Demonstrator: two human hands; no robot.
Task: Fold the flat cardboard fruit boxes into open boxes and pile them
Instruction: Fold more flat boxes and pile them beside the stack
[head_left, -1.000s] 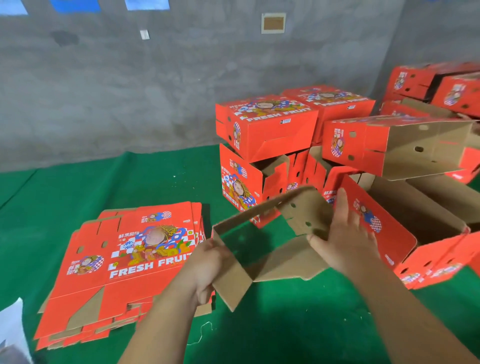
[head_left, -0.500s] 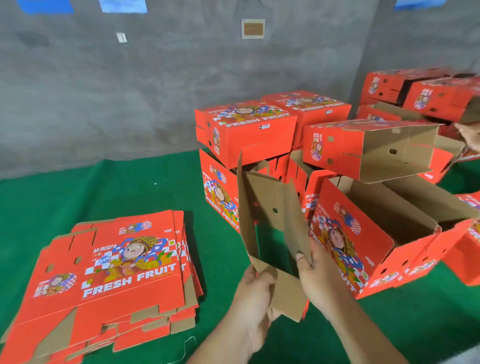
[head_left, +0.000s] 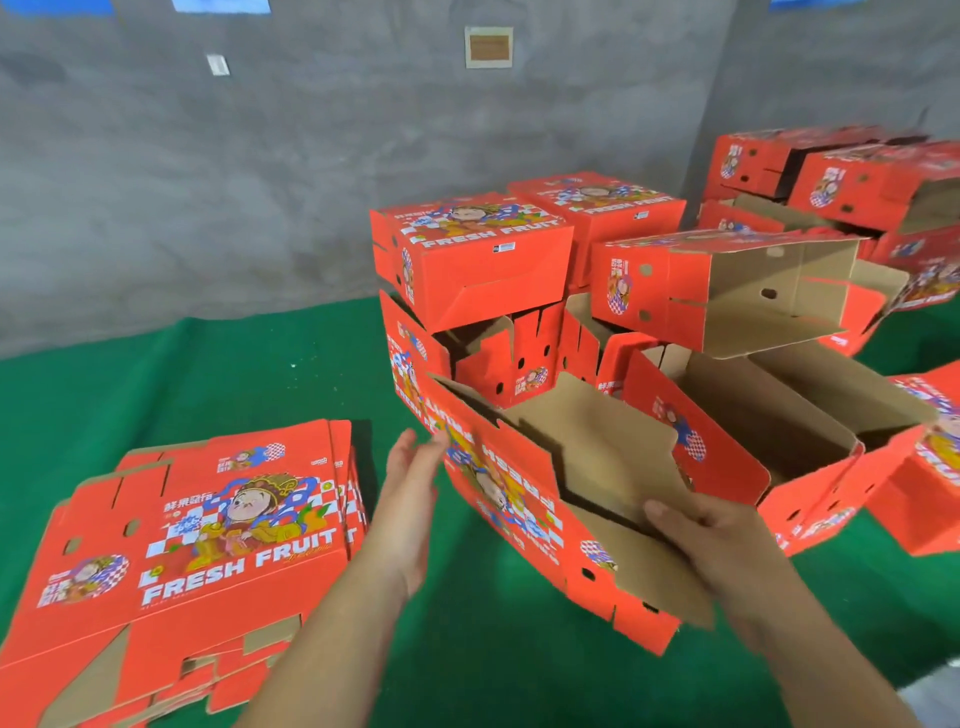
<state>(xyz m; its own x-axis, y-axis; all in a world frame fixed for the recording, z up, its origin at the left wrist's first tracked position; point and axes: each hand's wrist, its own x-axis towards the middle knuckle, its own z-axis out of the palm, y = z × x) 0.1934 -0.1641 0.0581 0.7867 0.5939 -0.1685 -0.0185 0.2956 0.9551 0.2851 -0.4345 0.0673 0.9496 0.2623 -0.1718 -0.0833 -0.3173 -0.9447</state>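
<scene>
Right hand (head_left: 727, 540) grips the brown inner flap at the near end of a half-opened red fruit box (head_left: 524, 499), its fingers curled over the flap's edge. Left hand (head_left: 415, 483) is released — fingers straight, their tips at the far left corner of the same box, touching or just short of the printed red side; I cannot tell which. That box is tilted, its open brown inside facing up and its printed long side turned toward the camera, with the lettering upside down.

Just left of the left forearm lies a stack of flat boxes (head_left: 197, 525) on the green floor covering (head_left: 483, 654), printed face up with a cartoon figure and the words FRESH FRUIT.

Behind the held box rises a pile of folded boxes (head_left: 467, 249): one red box sits printed side up on another that stands open beneath it, and a second printed box lies just behind to the right. Beside these, an open box (head_left: 737, 291) lies on its side showing a brown interior with small holes, and below it another open box (head_left: 769, 431) rests just right of the held one. More red boxes — blurred — stand at the far right edge. A grey concrete wall (head_left: 260, 182) closes the scene, with a small framed panel (head_left: 488, 47) fixed high on it.
</scene>
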